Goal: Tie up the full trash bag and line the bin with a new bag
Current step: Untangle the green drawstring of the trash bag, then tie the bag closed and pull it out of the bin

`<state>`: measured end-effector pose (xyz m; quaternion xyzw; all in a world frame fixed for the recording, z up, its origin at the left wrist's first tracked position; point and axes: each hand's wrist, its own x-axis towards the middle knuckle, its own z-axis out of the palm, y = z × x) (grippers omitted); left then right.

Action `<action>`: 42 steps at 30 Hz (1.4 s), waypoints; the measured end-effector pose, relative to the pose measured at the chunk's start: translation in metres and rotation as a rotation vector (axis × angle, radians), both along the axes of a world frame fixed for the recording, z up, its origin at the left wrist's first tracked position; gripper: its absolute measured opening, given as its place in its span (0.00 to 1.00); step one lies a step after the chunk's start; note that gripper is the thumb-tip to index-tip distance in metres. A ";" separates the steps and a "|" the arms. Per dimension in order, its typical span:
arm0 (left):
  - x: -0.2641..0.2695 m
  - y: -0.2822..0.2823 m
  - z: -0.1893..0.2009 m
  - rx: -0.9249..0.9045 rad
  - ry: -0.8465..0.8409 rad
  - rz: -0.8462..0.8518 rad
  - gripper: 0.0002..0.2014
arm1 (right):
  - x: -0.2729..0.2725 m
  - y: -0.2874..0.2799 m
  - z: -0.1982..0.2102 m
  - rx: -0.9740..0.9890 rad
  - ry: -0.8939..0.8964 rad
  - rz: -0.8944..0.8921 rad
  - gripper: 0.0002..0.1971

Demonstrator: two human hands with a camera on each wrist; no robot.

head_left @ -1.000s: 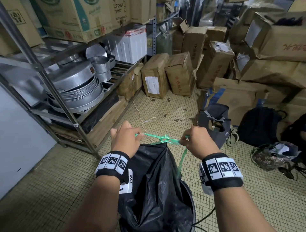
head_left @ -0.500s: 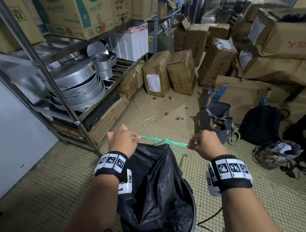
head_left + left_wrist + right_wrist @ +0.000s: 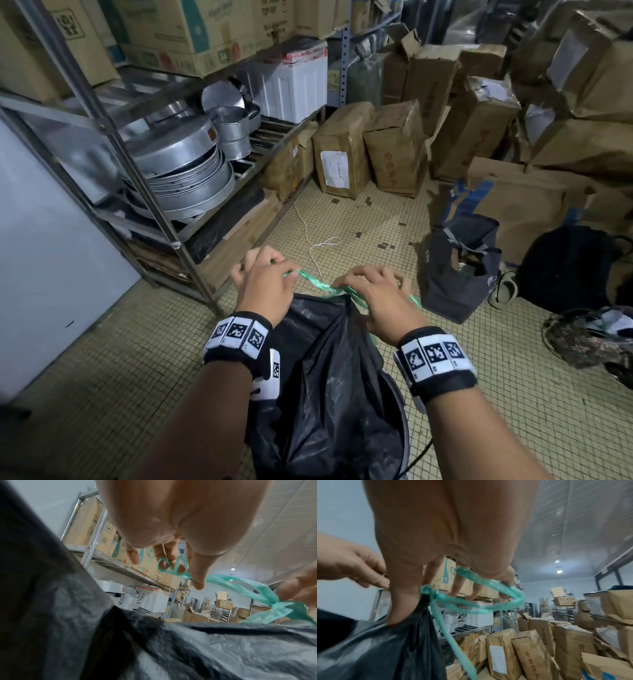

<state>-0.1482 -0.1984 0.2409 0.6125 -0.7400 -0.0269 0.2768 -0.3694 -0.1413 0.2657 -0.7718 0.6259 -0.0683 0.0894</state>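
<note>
A full black trash bag (image 3: 329, 394) stands in a dark bin (image 3: 403, 414) at the bottom centre. Its neck is gathered under a knotted green drawstring (image 3: 320, 285). My left hand (image 3: 274, 274) is at the left of the knot, and the left wrist view shows a drawstring loop (image 3: 173, 566) hooked round its fingers with the thumb on it. My right hand (image 3: 363, 284) is just right of the knot. There the right wrist view shows another loop (image 3: 488, 595) round its fingers and the thumb against the knot (image 3: 428, 589). A loose green tail (image 3: 453, 642) hangs down.
A metal rack with stacked pans (image 3: 185, 171) stands close on the left beside a pale wall (image 3: 51, 257). Cardboard boxes (image 3: 394, 147) fill the back and right. A dark tote (image 3: 459, 270), a black backpack (image 3: 568, 267), a camouflage bag (image 3: 589, 335) and a white cord (image 3: 308, 240) lie on the tiled floor.
My hands were pulling the drawstring taut and apart. Now they have come together over the knot, and the string hangs slack in loops round loosened fingers.
</note>
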 end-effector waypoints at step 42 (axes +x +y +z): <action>0.166 0.200 -0.030 0.778 0.421 0.442 0.25 | 0.101 0.019 -0.010 -0.041 0.266 0.242 0.43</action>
